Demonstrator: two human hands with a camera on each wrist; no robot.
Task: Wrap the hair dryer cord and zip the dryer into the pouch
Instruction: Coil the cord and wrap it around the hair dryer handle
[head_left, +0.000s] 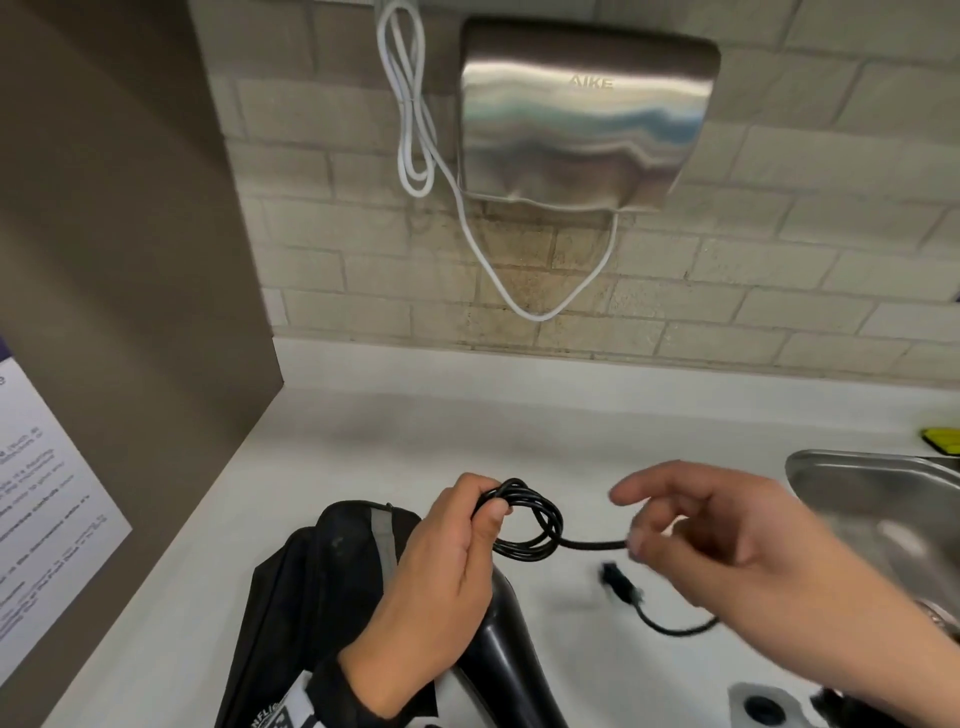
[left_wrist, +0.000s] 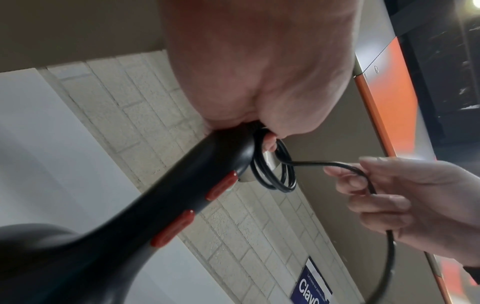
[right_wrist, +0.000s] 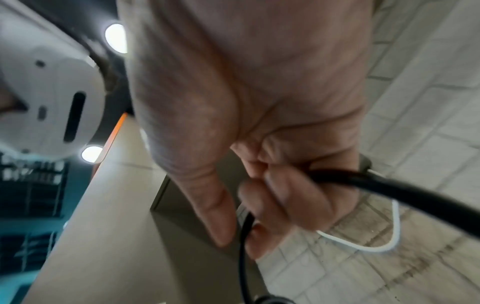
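A steel hand dryer (head_left: 587, 119) hangs on the tiled wall (head_left: 779, 270) at upper centre, its white cable (head_left: 415, 130) looped at its left. A steel sink (head_left: 872, 499) sits at right, a printed sign (head_left: 47, 467) at left.

Hair dryer (left_wrist: 145, 207): glossy black plastic, matt red buttons. Cord (head_left: 535, 525): smooth black rubbery sheath. Pouch (head_left: 306, 587): matt black cloth. Tabletop (head_left: 395, 436): smooth, pale, matt. Sink (head_left: 878, 499) and wall dryer (head_left: 587, 119): brushed metal. Wall (head_left: 753, 270): rough, stained tile.
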